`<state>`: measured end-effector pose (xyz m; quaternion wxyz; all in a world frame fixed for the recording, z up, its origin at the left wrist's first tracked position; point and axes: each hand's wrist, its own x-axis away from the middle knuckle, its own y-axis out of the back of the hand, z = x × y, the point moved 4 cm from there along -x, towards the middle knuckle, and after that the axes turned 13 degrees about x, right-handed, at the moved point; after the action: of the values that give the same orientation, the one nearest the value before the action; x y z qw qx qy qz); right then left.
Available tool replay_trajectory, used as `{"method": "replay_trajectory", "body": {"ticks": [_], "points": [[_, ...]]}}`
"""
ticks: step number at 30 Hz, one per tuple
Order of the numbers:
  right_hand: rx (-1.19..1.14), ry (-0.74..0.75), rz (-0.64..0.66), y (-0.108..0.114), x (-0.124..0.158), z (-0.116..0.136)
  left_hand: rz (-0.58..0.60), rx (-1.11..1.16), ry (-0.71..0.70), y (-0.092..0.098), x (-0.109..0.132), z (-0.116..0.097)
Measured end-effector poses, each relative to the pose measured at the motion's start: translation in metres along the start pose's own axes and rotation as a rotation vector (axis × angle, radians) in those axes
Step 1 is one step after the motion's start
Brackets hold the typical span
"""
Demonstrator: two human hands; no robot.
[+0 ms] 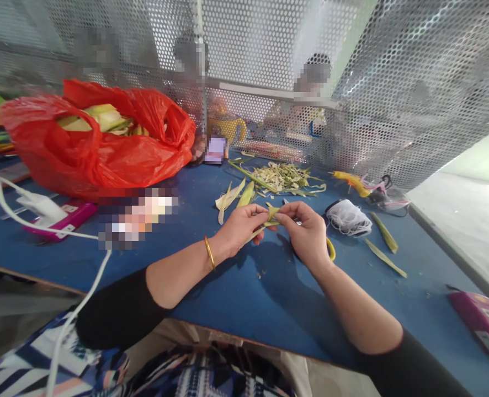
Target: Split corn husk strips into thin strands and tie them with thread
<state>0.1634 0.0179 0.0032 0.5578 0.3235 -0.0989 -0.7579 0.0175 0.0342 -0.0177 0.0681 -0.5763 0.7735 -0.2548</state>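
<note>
Both my hands meet over the middle of the blue table point(244, 286). My left hand point(242, 227), with a gold bangle on its wrist, pinches one end of a thin green leaf strip point(271, 216). My right hand point(306, 229) pinches the other end, fingers closed on it. The strip is folded between the fingertips. Under my right hand a yellow-handled tool point(331, 249) lies partly hidden on the table.
A red plastic bag point(99, 143) full of leaves sits at the back left. Leaf scraps point(283, 177) pile behind my hands, loose strips point(383, 245) lie right. White thread point(349, 216), a glue gun point(352, 181), a yellow mug point(227, 129), pink cases point(482, 322). Perforated metal screens wall the bench.
</note>
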Motion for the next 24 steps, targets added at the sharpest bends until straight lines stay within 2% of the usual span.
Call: {"method": "replay_trajectory", "body": {"ticks": [12, 20, 24], "points": [[-0.002, -0.059, -0.120, -0.0013, 0.0041, -0.0056, -0.076, -0.015, 0.035, 0.0029, -0.0015, 0.0038], [0.155, 0.010, -0.036, -0.0042, 0.0041, -0.0062, -0.058, -0.146, -0.035, 0.0015, -0.0012, 0.0041], [0.249, 0.087, -0.010, -0.0002, 0.0018, 0.0012, -0.107, -0.164, -0.044, 0.0018, -0.0007, 0.0014]]}}
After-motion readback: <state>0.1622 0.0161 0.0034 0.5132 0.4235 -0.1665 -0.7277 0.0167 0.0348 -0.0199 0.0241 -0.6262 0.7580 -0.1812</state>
